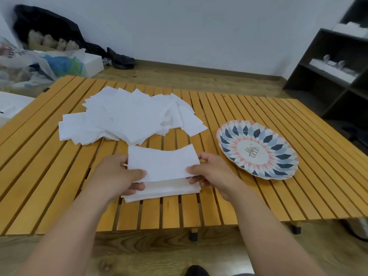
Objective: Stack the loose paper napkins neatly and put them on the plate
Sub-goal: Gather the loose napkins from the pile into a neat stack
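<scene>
At the near edge of the worktop (258, 196), both grips are pinched on one napkin (163, 164): left hand (119, 174) on its left edge, right hand (211, 172) on its right. Its long axis runs side to side, directly over the small stack (169, 191). Beyond that lies the loose pile (127, 118). The plate (278, 156) sits off right, nearer my right hand.

The left forearm (65, 226) and right forearm (272, 222), both bare, extend forward and converge on a shared grip. The left hand (119, 174) pinches the left edge of a paper napkin (163, 164), with the thumb on top and the fingers curled beneath. The right hand (212, 172) pinches the opposite edge likewise, thumb on the upper face. The palms face each other across the grip.
</scene>
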Demonstrator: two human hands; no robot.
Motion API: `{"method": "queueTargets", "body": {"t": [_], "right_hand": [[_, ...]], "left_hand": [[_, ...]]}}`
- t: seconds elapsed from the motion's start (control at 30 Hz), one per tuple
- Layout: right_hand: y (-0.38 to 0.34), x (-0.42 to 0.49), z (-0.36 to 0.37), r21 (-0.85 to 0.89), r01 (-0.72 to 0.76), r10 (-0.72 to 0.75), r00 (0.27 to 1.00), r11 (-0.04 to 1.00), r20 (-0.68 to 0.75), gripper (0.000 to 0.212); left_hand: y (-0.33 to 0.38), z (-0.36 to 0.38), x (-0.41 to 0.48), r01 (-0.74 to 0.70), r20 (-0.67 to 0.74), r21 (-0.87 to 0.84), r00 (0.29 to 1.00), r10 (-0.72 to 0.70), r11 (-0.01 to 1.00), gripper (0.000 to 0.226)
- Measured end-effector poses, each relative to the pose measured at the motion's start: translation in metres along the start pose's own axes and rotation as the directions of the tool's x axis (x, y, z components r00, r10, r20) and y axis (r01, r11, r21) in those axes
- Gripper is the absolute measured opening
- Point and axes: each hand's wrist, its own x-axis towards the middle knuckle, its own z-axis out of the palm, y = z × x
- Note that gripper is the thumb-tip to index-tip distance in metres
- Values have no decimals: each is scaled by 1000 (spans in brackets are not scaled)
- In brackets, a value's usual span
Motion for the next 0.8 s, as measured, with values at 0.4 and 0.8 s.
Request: {"method": "queueTargets", "body": {"t": [0.4, 0.8], "right_hand": [[13, 14, -3, -400, 74, -72, 997, 914, 18, 21], [20, 24, -1, -724, 16, -199, 965, 690, -169, 22]], "left_hand": [[-18, -1, 20, -57, -122, 599, 979, 162, 799, 13], [-22, 3, 25, -3, -121, 823, 976, 180, 568, 25]]}}
